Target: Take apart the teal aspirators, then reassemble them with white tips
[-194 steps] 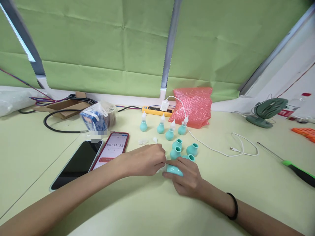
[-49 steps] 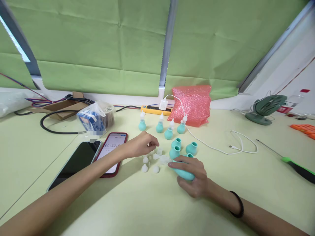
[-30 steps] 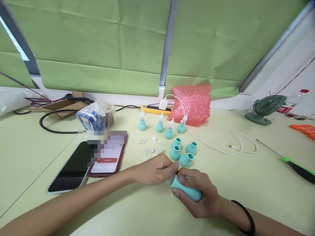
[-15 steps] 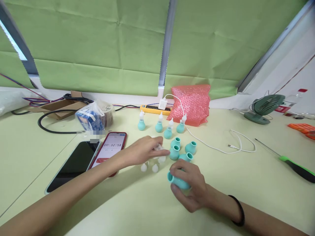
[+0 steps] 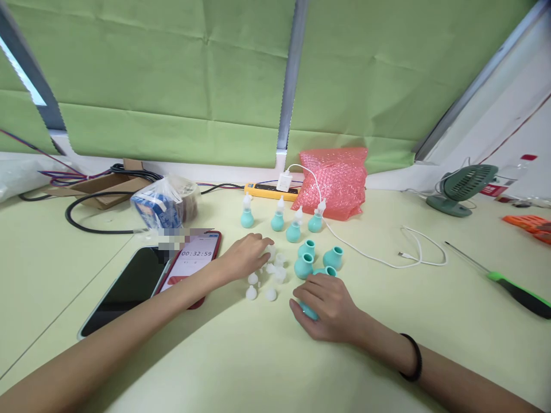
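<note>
My left hand (image 5: pixel 247 256) is closed in a pinch at a small translucent white nozzle piece (image 5: pixel 271 250), partly hidden by the fingers. Below it lie more loose translucent pieces, among them round-based white tips (image 5: pixel 251 293) and clear cups (image 5: pixel 279 275). My right hand (image 5: pixel 328 307) wraps from above round a teal rubber bulb (image 5: pixel 309 310), of which only a strip shows under the fingers. Just beyond stand several open-mouthed teal bulbs (image 5: pixel 304 266), one partly covered by the right hand. Farther back, several bulbs fitted with clear nozzles (image 5: pixel 294 229) stand upright.
Left of my hands lie a black-screened phone (image 5: pixel 129 292) and a red-cased phone (image 5: pixel 196 255) showing a timer. Behind are a pink bubble-wrap bag (image 5: pixel 336 180) and a yellow power strip (image 5: pixel 262 192). A white cable (image 5: pixel 370 259), screwdriver (image 5: pixel 512 289) and green fan (image 5: pixel 462 189) are rightward.
My left hand has moved slightly left and away from the teal bulbs. My right hand has turned palm down with its bulb, moving a little toward the other bulbs.
</note>
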`<state>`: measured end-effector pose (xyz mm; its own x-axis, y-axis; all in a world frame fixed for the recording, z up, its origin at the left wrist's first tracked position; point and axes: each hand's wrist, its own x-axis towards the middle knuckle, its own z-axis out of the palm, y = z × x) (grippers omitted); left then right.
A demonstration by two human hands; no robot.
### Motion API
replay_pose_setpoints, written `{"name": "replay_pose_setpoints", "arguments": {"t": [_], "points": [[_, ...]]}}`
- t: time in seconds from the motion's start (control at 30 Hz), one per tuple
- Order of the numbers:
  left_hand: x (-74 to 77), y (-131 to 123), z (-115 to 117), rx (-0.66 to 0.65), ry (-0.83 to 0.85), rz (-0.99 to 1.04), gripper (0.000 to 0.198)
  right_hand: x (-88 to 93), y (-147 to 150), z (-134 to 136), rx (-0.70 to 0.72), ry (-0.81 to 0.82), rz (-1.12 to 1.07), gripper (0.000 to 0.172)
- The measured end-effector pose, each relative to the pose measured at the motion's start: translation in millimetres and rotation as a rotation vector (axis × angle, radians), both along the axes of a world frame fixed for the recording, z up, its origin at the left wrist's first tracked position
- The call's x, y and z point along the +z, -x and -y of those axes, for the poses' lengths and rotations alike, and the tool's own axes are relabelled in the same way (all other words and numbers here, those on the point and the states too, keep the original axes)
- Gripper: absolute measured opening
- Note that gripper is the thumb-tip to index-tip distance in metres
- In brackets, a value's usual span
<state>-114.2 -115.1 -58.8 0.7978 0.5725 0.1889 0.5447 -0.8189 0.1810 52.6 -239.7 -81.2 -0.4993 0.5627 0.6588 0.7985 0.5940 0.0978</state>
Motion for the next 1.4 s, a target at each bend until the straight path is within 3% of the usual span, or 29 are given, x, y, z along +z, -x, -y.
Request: {"name": "replay_pose_setpoints", "arguments": {"t": [0.13,0.27,0.43,0.7,0.8,0.9,1.17,1.3,1.4], "points": [[0.5,-0.9,3.6,-0.026,-0.031,-0.058,0.032,4.6,0.9,3.5,0.021,0.045,0.175,0.033],[6.7,-1.6,8.9,-0.052,-0.088,-0.085,0.035,13.9,-2.5,6.5,0.132,0.165,0.351,0.041],[16.2,0.0,8.9,-0.038,-0.14,-0.069,0.032,30.3,-6.7,10.6,0.108,0.401,0.444,0.034],[42.8,17.2,-14.6,0.213,-0.266,0.109,0.042,49.2,-9.9,18.1,0.012,0.621,0.435,0.014],[44.5,26.2,-25.3,0.242,-0.118,0.038,0.049,50.5,-8.1,19.2,0.016,0.601,0.406,0.008],[39.7,30.1,-36.1,0.235,0.021,0.001,0.051,53.6,-4.7,19.9,0.046,0.56,0.371,0.024],[26.9,14.8,-72.7,0.238,-0.069,0.133,0.057,43.9,-2.2,13.7,-0.082,0.428,0.514,0.059],[27.6,12.5,-89.1,0.249,-0.067,0.175,0.034,38.2,-5.3,10.4,-0.113,0.399,0.541,0.043],[37.7,15.5,-85.5,0.25,-0.089,0.232,0.024,39.4,-6.5,10.2,-0.169,0.375,0.536,0.04]]}}
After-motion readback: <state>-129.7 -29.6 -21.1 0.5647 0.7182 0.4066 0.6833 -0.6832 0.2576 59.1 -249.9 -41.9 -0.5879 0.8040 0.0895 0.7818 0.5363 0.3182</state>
